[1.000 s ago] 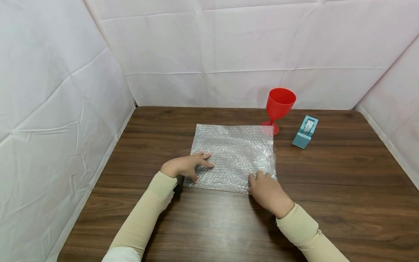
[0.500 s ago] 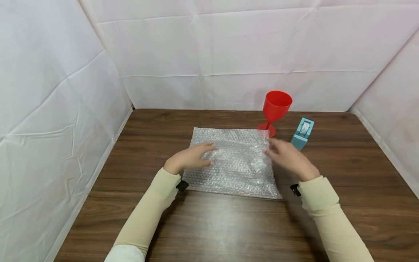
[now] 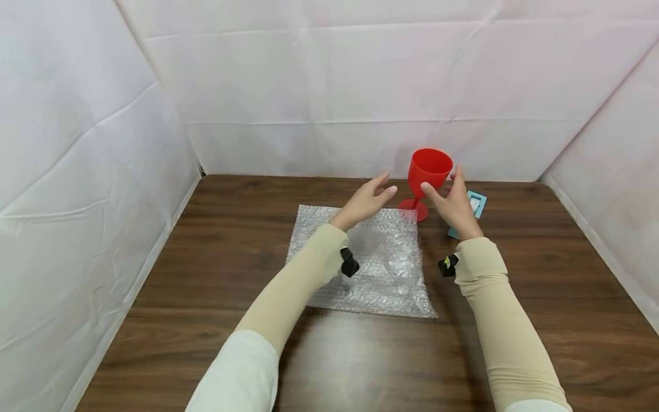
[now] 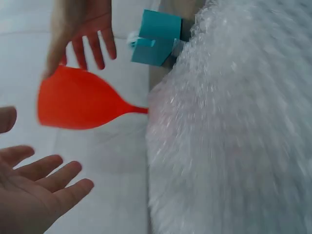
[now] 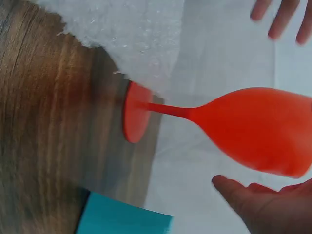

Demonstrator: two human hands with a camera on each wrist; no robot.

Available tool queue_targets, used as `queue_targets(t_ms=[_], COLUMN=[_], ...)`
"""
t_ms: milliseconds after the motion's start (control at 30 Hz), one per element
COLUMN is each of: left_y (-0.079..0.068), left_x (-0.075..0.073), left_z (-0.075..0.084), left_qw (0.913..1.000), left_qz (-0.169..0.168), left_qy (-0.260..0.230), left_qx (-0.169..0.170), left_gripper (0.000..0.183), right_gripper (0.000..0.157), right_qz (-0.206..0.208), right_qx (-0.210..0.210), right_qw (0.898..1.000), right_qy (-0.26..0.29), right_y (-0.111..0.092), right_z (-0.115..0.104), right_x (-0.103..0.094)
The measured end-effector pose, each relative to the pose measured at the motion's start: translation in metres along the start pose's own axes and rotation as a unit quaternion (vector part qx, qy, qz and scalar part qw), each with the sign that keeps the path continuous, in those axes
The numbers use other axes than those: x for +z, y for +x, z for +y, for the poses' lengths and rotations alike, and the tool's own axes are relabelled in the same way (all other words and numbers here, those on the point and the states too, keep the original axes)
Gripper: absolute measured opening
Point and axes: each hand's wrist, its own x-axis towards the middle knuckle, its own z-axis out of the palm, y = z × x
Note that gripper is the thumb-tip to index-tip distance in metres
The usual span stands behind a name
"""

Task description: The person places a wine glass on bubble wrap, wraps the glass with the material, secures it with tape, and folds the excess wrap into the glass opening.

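A red plastic goblet (image 3: pixel 429 166) stands upright on the table by the far right corner of a bubble wrap sheet (image 3: pixel 383 269). To its left is my left hand (image 3: pixel 363 202), fingers spread and apart from the cup. My right hand (image 3: pixel 455 207) is at its right side, thumb and fingers extended beside the bowl. In the right wrist view the same goblet (image 5: pixel 258 129) shows its whole stem and foot, with the right hand (image 5: pixel 273 204) alongside. Whether the right thumb touches the bowl, I cannot tell. The left wrist view has the left hand (image 4: pixel 39 190) holding nothing.
Behind the right hand lies a teal tape dispenser (image 3: pixel 479 201), partly covered by it. The brown wooden table (image 3: pixel 546 274) is bounded by white cloth walls (image 3: pixel 247 86) at the back and both sides.
Both hands have left the bubble wrap and reached forward to either side of the goblet. The right hand moved first, up from the sheet's near right corner. The goblet keeps its place.
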Motion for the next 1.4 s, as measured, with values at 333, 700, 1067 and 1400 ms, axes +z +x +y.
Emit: queue_targets(t_ms=[333,700,1067,1400], left_y=[0.031,0.038,0.016,0.007], left_x=[0.022,0.026,0.003,-0.015], left_z=[-0.002,-0.005,0.027,0.027], left_qw=[0.9976,0.9927,0.9813,0.9705], left_qz=[0.025,0.07,0.108,0.16], left_qy=[-0.061,-0.098,-0.139,-0.076], left_qx=[-0.022,-0.006,0.078,0.164], left_gripper=[0.063,0.056,0.054,0.057], right_gripper=[0.095,0.079,0.075,0.073], right_qz=[-0.042,-0.022,0.042,0.065], right_qx=[0.012,-0.031,-0.13,-0.204], right_qw=[0.996,0.995,0.987,0.971], right_qy=[0.077,0.097,0.088,0.111], right_y=[0.0,-0.006,-0.014,-0.023], right_z=[-0.003,-0.017,-0.057,-0.086], right_x=[0.012,0.021,0.02,0.019])
